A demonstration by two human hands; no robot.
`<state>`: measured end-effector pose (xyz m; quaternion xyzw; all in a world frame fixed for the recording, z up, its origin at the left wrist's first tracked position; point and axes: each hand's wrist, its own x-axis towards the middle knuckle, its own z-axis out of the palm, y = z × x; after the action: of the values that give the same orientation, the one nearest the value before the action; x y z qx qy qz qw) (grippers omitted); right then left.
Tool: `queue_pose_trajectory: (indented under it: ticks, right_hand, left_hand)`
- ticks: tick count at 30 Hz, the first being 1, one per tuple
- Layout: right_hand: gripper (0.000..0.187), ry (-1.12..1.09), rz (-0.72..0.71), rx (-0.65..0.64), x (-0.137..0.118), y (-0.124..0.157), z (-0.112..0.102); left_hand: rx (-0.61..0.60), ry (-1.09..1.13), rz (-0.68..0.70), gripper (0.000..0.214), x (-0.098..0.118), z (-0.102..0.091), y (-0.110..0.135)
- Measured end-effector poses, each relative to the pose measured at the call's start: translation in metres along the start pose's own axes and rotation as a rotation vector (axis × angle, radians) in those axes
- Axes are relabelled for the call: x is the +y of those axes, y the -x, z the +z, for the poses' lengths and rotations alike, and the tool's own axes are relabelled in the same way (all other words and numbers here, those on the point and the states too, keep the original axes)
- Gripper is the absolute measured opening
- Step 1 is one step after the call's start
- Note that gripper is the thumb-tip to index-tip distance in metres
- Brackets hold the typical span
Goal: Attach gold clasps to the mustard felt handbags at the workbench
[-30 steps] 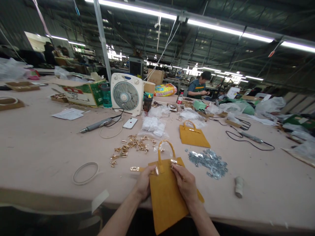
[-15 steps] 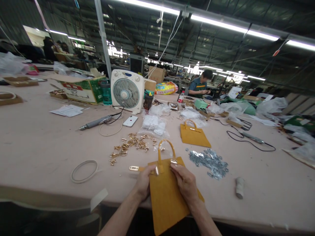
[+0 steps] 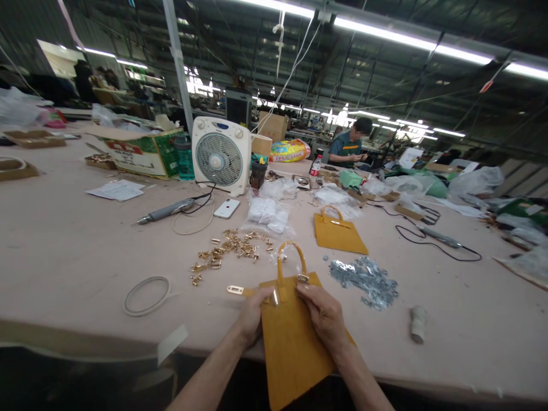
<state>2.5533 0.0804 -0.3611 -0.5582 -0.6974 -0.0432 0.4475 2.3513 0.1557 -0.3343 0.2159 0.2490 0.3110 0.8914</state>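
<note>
Head camera: you hold a mustard-yellow flat handbag with a loop handle (image 3: pixel 291 342) at the near edge of the pale tabletop (image 3: pixel 64 251). Its lower part hangs over that edge and its handle lies on the tabletop. Your left hand (image 3: pixel 252 313) grips the bag's upper left corner, with the thumb on the front beside the handle base. Your right hand (image 3: pixel 325 314) pinches the upper right edge, fingertips at a small silver metal fitting (image 3: pixel 302 278). A short strap with a gold metal buckle (image 3: pixel 234 289) sticks out to the left of the bag.

Just beyond the bag lie a loose heap of gold metal fittings (image 3: pixel 226 251) to the left and a heap of silver metal pieces (image 3: pixel 366 279) to the right. A second mustard-yellow handbag (image 3: pixel 338 231) lies flat farther back.

Clear plastic bags (image 3: pixel 268 214) behind the gold heap hold small white items. An open green and white cardboard box (image 3: pixel 137 157) stands by the white box fan (image 3: pixel 220 155); you cannot tell what is inside it. A shallow brown tray (image 3: pixel 12 171) at the far left holds a pale ring. A grey corded power tool (image 3: pixel 165 211) and a white phone (image 3: pixel 226 208) lie in front of the fan.
</note>
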Motion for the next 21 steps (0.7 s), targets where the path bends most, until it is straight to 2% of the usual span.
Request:
queue_pose_trajectory:
  ticks: [7, 21]
  right_hand:
    - [0.029, 0.093, 0.014, 0.0, -0.005, 0.003, -0.001]
    - [0.033, 0.222, 0.029, -0.005, -0.01, 0.004, 0.008]
  left_hand:
    - [-0.014, -0.029, -0.009, 0.037, -0.001, 0.001, -0.002]
    - [-0.008, -0.036, 0.005, 0.035, 0.0, 0.001, -0.004]
